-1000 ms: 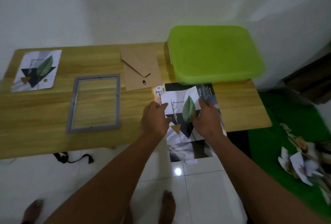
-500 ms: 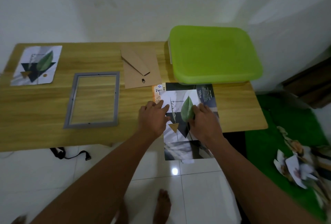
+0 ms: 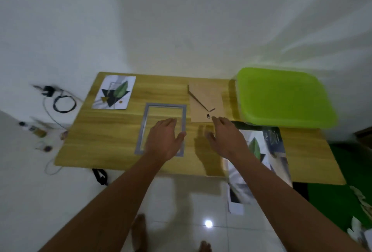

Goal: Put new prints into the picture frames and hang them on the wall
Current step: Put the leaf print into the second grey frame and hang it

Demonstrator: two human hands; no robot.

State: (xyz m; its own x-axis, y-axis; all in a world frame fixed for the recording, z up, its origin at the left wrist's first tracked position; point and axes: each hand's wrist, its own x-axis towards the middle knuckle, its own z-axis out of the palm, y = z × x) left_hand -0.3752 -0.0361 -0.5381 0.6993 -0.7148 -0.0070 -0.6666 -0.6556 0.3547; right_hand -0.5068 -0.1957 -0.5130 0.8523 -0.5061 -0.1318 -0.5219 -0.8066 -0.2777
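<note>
Here, an empty left hand [image 3: 165, 141] and right hand [image 3: 225, 139] hover above a tabletop [image 3: 104, 141] with a grey frame [image 3: 144, 131] on it.
The frame lies flat and bare, its backing board [image 3: 205, 98] set just beside it, likely so a print can go in. The left hand, fingers spread, is above the frame's near right corner; the right, equally open, is between frame and a stack of prints [image 3: 271, 143].

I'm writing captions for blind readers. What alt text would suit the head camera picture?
Two open hands reach over a wooden table: the left hand above an empty grey picture frame, the right hand at the near edge of a brown backing board. A leaf print lies far left; a stack of prints and a green box sit right.
</note>
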